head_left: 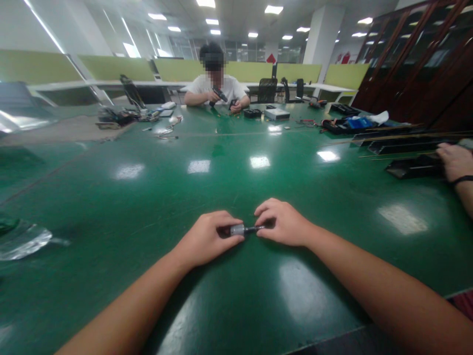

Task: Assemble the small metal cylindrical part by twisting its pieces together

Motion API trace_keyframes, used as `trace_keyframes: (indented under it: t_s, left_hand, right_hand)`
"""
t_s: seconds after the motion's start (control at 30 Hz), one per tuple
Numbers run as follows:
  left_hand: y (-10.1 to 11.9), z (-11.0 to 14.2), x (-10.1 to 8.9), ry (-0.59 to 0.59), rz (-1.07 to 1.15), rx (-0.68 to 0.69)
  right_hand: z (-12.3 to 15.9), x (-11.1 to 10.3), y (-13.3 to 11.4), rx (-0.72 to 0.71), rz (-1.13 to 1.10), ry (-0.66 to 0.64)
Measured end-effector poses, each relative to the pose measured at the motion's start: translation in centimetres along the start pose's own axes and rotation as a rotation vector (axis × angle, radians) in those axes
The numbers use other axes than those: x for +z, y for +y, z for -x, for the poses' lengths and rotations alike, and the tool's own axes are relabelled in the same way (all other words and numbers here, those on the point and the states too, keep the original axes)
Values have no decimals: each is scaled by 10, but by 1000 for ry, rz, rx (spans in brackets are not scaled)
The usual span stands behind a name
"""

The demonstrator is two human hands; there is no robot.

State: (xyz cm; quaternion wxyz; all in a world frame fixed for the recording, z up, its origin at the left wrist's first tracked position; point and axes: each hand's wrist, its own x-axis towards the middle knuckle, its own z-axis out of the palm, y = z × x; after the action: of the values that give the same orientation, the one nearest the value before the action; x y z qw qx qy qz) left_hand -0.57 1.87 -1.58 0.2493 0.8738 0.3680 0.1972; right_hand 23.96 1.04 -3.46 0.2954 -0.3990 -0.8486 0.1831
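Low over the green table, a small silver cylinder (pixel 237 230) lies level between my two hands. A thin dark shaft (pixel 252 229) runs from its right end. My left hand (pixel 209 237) is closed round the cylinder, thumb on the near side and fingers on the far side, hiding its left end. My right hand (pixel 283 223) has its thumb and fingers curled about the shaft's right end. The cylinder's exact kind is too small to make out.
Across the green table (pixel 166 187), a person (pixel 218 88) holds a dark power tool and a small black part. At right, another person's hand (pixel 456 160) rests by long black channels (pixel 406 145). Crumpled clear plastic (pixel 27 241) lies left; tools and boxes sit toward the back.
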Motion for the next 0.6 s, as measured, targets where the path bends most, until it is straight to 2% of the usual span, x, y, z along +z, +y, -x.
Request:
trace_keyframes:
  t_s: [0.6]
  left_hand:
    - [-1, 0, 1, 15, 10, 3]
  right_hand:
    - [1, -6, 6, 28, 32, -39]
